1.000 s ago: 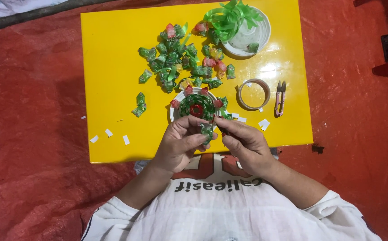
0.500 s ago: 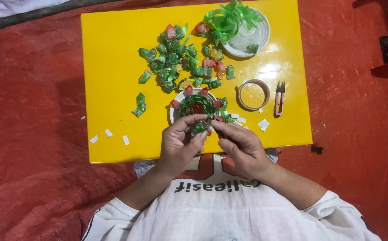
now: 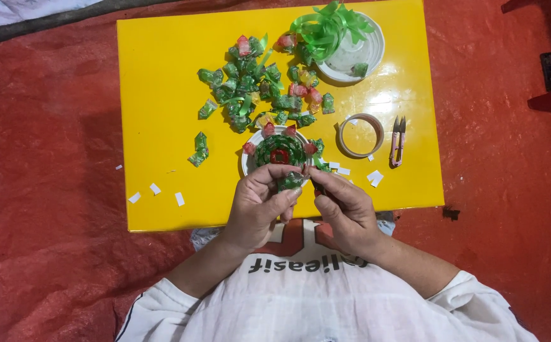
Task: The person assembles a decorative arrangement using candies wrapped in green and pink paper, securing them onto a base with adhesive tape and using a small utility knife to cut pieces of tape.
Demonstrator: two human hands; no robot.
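The left hand pinches a small green wrapped candy between thumb and fingertips. The right hand closes its fingertips on the candy's right end. The candy sits between both hands, just near of the round candy wreath on the yellow table. A tape roll and pink snips lie to the right.
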